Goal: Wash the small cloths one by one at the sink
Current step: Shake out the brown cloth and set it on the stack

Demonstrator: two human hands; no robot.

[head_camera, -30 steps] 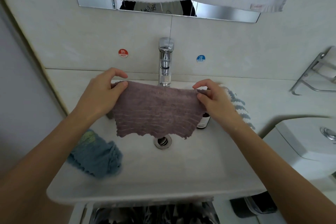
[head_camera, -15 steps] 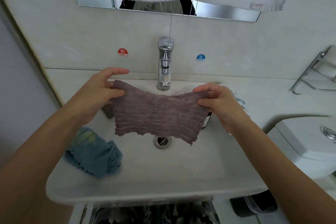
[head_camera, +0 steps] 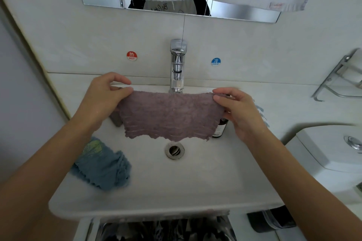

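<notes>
**Over the basin, the purple cloth held spread under the tap**

Above the sink (head_camera: 195,191) you held the purple cloth (head_camera: 170,115) stretched flat. Your left hand (head_camera: 101,100) pinched its left top corner between thumb and fingers, and your right hand (head_camera: 239,109) pinched the right top corner in the same way. The cloth hung just in front of the tap (head_camera: 177,64), with its lower edge above the drain (head_camera: 174,149). No water stream was visible. The blue cloth (head_camera: 103,166) lay bunched on the left rim of the sink. I judge that you were opening this cloth for wetting or rinsing. The next move would need one hand free for the tap, so the other hand must carry the cloth alone
</notes>
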